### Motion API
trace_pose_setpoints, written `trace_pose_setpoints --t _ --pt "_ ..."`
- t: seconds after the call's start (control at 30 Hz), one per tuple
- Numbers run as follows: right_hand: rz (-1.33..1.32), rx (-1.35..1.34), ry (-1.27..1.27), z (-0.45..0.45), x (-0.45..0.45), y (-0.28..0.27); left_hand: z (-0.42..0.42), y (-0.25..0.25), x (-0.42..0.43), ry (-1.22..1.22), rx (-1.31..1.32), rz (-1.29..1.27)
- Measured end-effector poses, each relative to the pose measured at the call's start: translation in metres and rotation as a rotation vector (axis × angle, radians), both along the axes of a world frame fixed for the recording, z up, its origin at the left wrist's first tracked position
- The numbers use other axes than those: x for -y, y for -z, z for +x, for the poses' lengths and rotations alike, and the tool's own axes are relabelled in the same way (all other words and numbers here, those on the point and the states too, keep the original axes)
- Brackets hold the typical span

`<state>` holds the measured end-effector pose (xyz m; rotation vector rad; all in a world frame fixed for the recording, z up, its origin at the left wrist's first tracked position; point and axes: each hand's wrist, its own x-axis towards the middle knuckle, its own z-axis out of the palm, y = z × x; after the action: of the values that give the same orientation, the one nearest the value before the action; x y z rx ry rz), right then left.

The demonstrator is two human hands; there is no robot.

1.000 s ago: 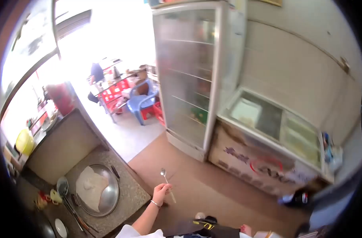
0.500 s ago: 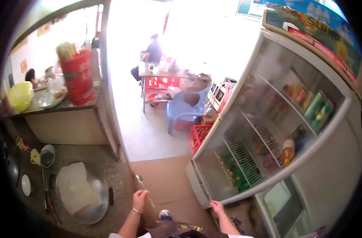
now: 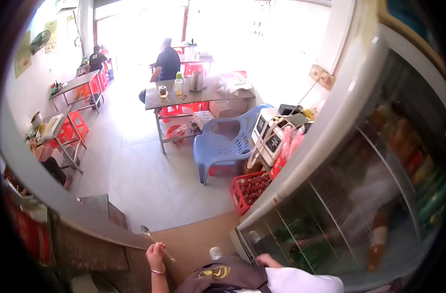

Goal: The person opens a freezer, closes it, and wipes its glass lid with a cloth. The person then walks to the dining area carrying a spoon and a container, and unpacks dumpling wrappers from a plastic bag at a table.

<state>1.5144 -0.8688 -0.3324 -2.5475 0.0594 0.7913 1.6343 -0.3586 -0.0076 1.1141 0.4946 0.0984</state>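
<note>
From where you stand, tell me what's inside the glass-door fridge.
Inside the glass-door fridge are shelves, an orange-coloured bottle and blurred green items. Whatever sits behind the bottle is covered, and reflections on the glass obscure much of the rest.

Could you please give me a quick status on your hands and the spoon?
Left hand gripping spoon, bowl visible. Right hand by glass-door fridge, contact unclear. Blue chair and red crate ahead, toward the right.
</note>
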Motion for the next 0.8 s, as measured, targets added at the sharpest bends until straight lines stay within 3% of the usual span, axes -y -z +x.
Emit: trace_pose_setpoints --t 0.03,0.07,0.1,0.17,0.23,0.37,0.43,0.47,0.57,0.6,0.73,0.8 --pt "0.216 -0.158 0.503 0.061 -0.027 -0.052 0.015 -0.001 -0.002 -0.088 -0.024 -0.052" --pt "0.331 -0.154 0.710 0.120 -0.062 -0.127 0.038 -0.009 0.000 -0.114 -0.029 -0.039" --pt "0.470 -0.106 0.667 0.171 -0.062 -0.099 0.060 -0.021 0.003 -0.106 0.001 -0.003" --pt "0.406 -0.062 0.496 0.270 -0.083 -0.111 0.097 -0.034 -0.001 -0.119 0.033 -0.005" --pt "0.514 -0.039 0.433 0.363 -0.103 -0.110 0.133 -0.041 -0.010 -0.191 0.026 -0.004" --pt "0.662 0.073 0.389 0.505 -0.168 -0.131 0.214 -0.012 -0.047 -0.290 0.009 0.033" --pt "0.838 0.070 0.456 0.544 -0.199 -0.110 0.255 0.017 -0.081 -0.313 -0.019 0.026" --pt "0.585 0.017 0.303 0.556 -0.213 -0.126 0.278 0.019 -0.096 -0.321 -0.043 0.088" --pt "0.477 -0.268 0.420 0.578 -0.240 -0.074 0.357 0.006 -0.132 -0.391 -0.050 0.022" --pt "0.648 -0.324 0.475 0.586 -0.241 -0.046 0.384 0.000 -0.146 -0.386 -0.024 0.051" --pt "0.585 -0.234 0.456 0.679 -0.270 -0.115 0.487 -0.023 -0.180 -0.324 -0.022 0.088" --pt "0.696 -0.089 0.640 0.738 -0.274 -0.118 0.532 -0.033 -0.189 -0.244 0.005 0.122"
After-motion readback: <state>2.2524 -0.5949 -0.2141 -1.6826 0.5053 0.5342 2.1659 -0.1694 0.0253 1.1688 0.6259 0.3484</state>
